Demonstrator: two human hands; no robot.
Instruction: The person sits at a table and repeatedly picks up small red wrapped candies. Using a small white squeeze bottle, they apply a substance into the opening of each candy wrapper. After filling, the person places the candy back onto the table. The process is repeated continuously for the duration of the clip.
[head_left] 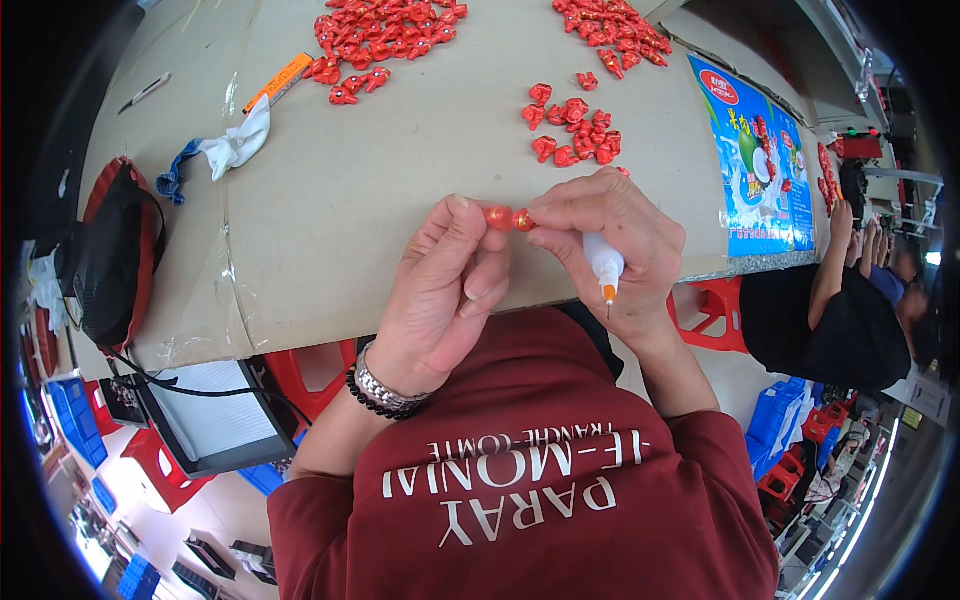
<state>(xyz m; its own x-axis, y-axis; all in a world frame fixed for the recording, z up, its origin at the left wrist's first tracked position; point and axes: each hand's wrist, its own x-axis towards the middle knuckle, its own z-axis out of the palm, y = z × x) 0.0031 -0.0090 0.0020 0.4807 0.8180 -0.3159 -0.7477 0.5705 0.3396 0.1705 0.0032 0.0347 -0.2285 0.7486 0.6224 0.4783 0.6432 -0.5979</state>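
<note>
**Fingers (461, 222) closed on a glossy red trinket (498, 217)**

The left hand (445, 285) pinched one end of the red trinket between thumb and fingertips, while the right hand (635, 235) gripped the other end the same way; whether it was one piece or two held end to end could not be told. The trinket was over the near part of the desk (350, 160). Just to the right of the trinket, the right hand also cradled a white needle-tip bottle (604, 258), its orange collar and fine needle directed toward the maroon shirt (520, 400). Beyond the trinket, slightly right, lay a loose cluster of red pieces (576, 111); farther beyond it were a dense left heap (385, 38) and a right heap (618, 32). Well to the trinket's right was a blue coconut poster (741, 205). Well to its left lay a white-and-blue cloth (238, 145) and a black-and-red bag (120, 265).
</note>
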